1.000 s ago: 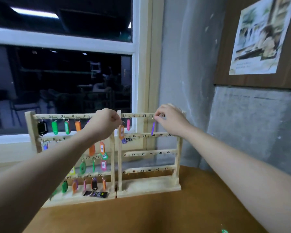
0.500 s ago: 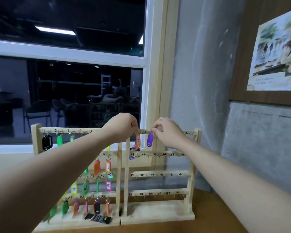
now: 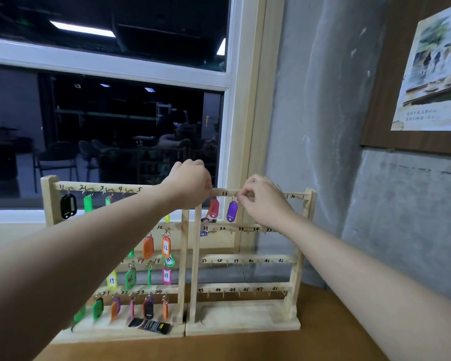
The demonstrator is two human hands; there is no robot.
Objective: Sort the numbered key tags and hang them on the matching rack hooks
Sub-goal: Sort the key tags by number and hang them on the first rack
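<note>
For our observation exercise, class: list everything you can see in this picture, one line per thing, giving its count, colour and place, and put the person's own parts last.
Left rack: one, pale wood, on the table by the window, most hooks filled.
Right rack: one, pale wood, beside the left rack, lower rows bare.
Purple tag: one, purple, top row of the right rack, near 26.
Red tag: one, red-orange, left of the purple tag.
Black tag: one, black, hook 1.
Table: one, brown wood, under the racks.
Window: one, white frame, dark behind.
Picture: one, pale, on the right wall.
Left hand: one, grips the rack top.
Right hand: one, fingers pinch at the purple tag's ring.
</note>
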